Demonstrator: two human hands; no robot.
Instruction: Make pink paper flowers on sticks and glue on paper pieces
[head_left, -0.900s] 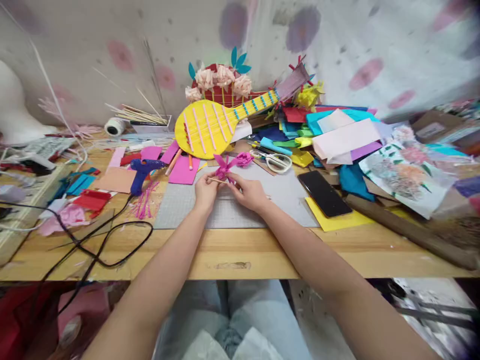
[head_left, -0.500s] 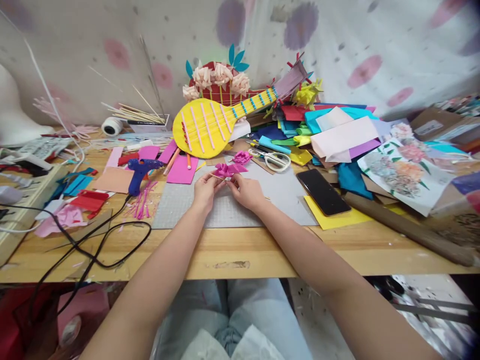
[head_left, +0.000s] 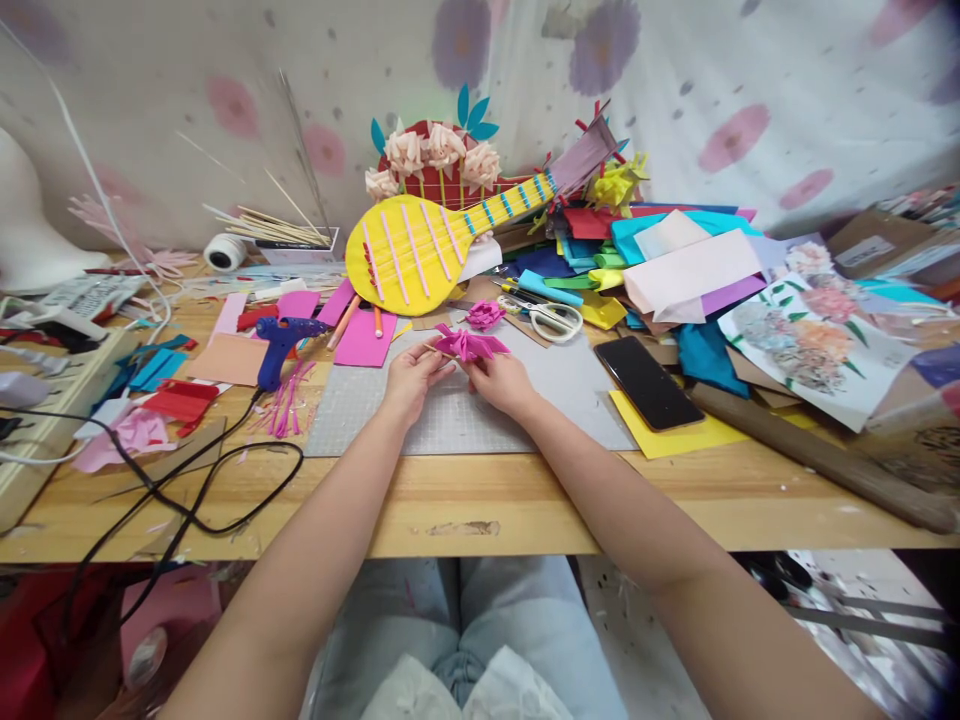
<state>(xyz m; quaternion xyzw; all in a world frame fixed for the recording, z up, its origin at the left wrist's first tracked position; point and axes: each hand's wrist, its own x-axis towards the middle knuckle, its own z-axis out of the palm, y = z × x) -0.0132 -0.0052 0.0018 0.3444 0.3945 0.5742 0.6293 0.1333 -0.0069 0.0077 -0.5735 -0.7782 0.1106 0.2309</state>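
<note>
My right hand (head_left: 499, 380) is closed on a magenta paper flower (head_left: 472, 343) with pointed petals, held above the grey cutting mat (head_left: 360, 410). My left hand (head_left: 411, 382) pinches a thin wooden stick (head_left: 442, 350) that reaches towards the flower; where the two meet is hard to make out. Just beyond the hands, a second magenta paper flower (head_left: 486, 315) lies on the mat. White-handled scissors (head_left: 555, 320) rest to the right of it.
A blue glue gun (head_left: 279, 350) with a black cord stands at the left, near magenta paper scraps. Behind the mat leans a yellow paper lute (head_left: 409, 255). A phone (head_left: 649, 383) lies right of the mat on yellow paper, beside a brown tube (head_left: 817, 460).
The flower has moved slightly right and turned, so its petals spread more to the right. My right hand has shifted with it, and the gap between my hands is a little wider.
</note>
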